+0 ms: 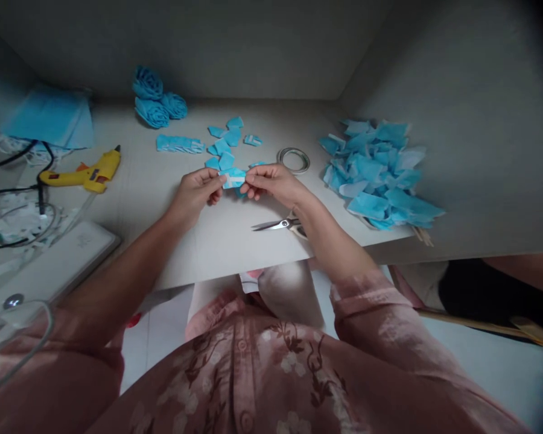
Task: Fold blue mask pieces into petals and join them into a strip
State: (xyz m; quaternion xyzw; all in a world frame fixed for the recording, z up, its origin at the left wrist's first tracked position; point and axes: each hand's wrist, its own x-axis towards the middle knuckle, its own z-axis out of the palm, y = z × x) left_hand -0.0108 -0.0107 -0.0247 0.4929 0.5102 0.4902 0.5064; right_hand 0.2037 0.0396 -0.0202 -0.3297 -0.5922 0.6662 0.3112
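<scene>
Back from the front edge of the tabletop (208,259), a blue piece (233,179) pinched at its ends by left hand (192,191) and right hand (278,182), both closed, scissors (277,225) laid nearer that edge

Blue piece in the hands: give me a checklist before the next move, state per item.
1. Left hand on the blue piece: ok, pinching its left end.
2. Right hand on it: ok, pinching its right end.
3. Space around it free of loose blue pieces: not ok, several lie close by.
4. Scissors clear of right forearm: cannot tell, forearm overlaps the handles in view.
5. Yellow glue gun away from hands: ok, off to the left.
6. Glue gun hot: cannot tell.
</scene>
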